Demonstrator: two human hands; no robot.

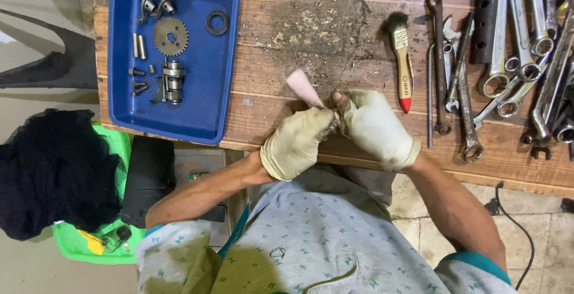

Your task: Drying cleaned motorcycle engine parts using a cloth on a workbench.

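Note:
Both my hands wear pale, dirty work gloves and meet over the front edge of a wooden workbench (335,37). My left hand (297,141) is closed on a pink strip, perhaps sandpaper or cloth (303,87), which sticks up and to the left. My right hand (373,126) grips a small metal part (332,122) that is mostly hidden between the gloves. The strip and the part touch where the hands meet.
A blue tray (206,67) at left holds a sprocket (170,36), a shaft assembly (173,80), pins, rocker arms and a ring. A paintbrush (402,61) lies right of centre. Several wrenches (508,61) cover the right side. A green bin with black cloth (57,174) stands below left.

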